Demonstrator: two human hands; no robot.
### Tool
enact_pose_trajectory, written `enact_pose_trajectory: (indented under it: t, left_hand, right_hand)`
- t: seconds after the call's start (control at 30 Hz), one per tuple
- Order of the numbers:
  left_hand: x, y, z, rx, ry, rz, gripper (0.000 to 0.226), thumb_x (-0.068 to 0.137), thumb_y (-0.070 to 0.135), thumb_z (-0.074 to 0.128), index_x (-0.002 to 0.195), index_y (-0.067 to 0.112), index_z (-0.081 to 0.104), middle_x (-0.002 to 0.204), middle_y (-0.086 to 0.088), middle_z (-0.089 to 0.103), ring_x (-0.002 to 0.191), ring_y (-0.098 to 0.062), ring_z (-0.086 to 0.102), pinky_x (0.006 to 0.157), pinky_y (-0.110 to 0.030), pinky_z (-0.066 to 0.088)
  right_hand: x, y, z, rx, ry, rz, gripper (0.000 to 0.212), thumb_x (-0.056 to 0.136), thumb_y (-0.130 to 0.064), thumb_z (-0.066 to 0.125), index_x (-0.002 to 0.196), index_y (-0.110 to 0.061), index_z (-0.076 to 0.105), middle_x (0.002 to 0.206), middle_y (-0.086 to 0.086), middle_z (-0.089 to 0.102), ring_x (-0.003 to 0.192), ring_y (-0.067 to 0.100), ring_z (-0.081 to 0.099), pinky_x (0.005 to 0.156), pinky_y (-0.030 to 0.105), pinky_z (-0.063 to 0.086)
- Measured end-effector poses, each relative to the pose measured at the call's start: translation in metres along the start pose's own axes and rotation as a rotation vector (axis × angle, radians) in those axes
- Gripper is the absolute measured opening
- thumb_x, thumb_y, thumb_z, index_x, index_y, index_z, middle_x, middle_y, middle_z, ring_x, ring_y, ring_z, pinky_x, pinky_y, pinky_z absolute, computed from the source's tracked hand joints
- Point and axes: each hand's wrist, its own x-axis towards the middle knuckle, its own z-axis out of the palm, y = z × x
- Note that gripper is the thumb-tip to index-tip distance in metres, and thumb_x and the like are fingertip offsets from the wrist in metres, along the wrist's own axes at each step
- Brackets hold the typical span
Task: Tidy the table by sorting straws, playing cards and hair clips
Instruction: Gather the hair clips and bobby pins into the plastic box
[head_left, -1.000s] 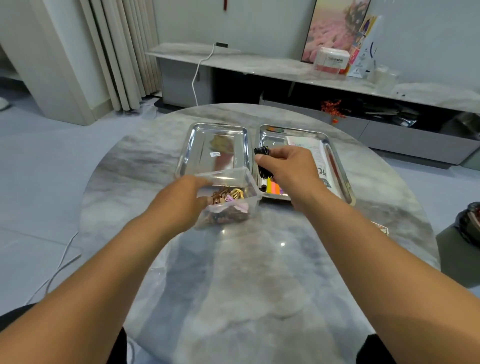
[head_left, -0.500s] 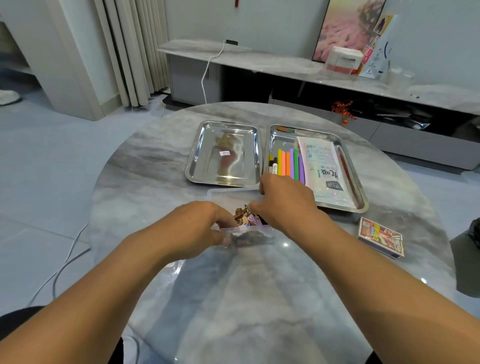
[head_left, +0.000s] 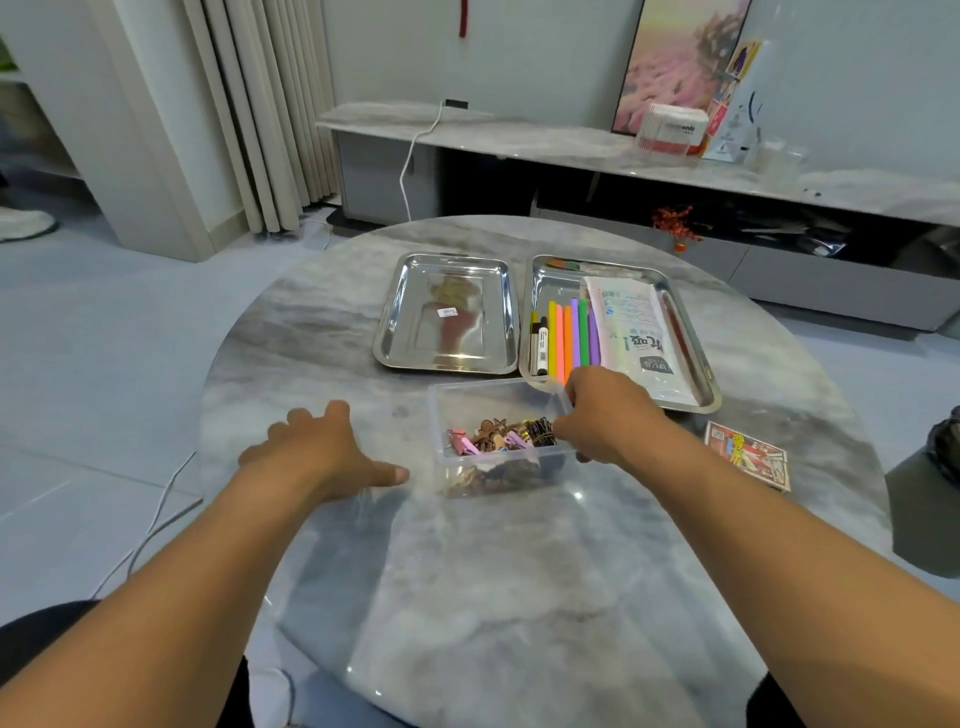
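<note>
Clear plastic box (head_left: 498, 415) was set on marble table (head_left: 467, 597), just in front of two steel trays. Hair clips (head_left: 501, 436) were heaped inside box. Right hand (head_left: 602, 415) was placed at box's right wall, fingers curled at rim; whether anything was pinched could not be told. Left hand (head_left: 317, 452) was spread flat on table, left of box, nothing held. Coloured straws (head_left: 571, 338) and packet (head_left: 636, 332) were laid in right tray (head_left: 696, 358); left tray (head_left: 449, 312) held only small sticker. Playing card box (head_left: 748, 457) was left on table, right of right arm.
</note>
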Motion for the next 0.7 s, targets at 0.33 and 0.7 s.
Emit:
enact_pose_trajectory:
  t: [0.33, 0.7]
  left_hand:
    - [-0.006, -0.004, 0.0, 0.352, -0.252, 0.326, 0.138, 0.06, 0.031, 0.091, 0.153, 0.031, -0.011, 0.16, -0.004, 0.006, 0.146, -0.026, 0.019, 0.113, -0.037, 0.032]
    - [0.0, 0.009, -0.017, -0.134, 0.104, 0.505, 0.111, 0.063, 0.054, 0.083, 0.151, 0.017, 0.027, 0.153, -0.006, 0.033, 0.139, -0.023, 0.036, 0.11, -0.033, 0.03]
  right_hand:
    - [-0.023, 0.015, -0.019, 0.234, -0.278, 0.099, 0.019, 0.09, -0.008, 0.066, 0.107, -0.002, 0.06, 0.083, 0.02, 0.073, 0.076, 0.03, 0.075, 0.074, 0.043, 0.062]
    - [-0.031, 0.027, -0.024, 0.402, -0.352, 0.074, 0.02, 0.092, -0.019, 0.068, 0.105, -0.009, 0.057, 0.082, 0.019, 0.074, 0.08, 0.032, 0.074, 0.078, 0.044, 0.061]
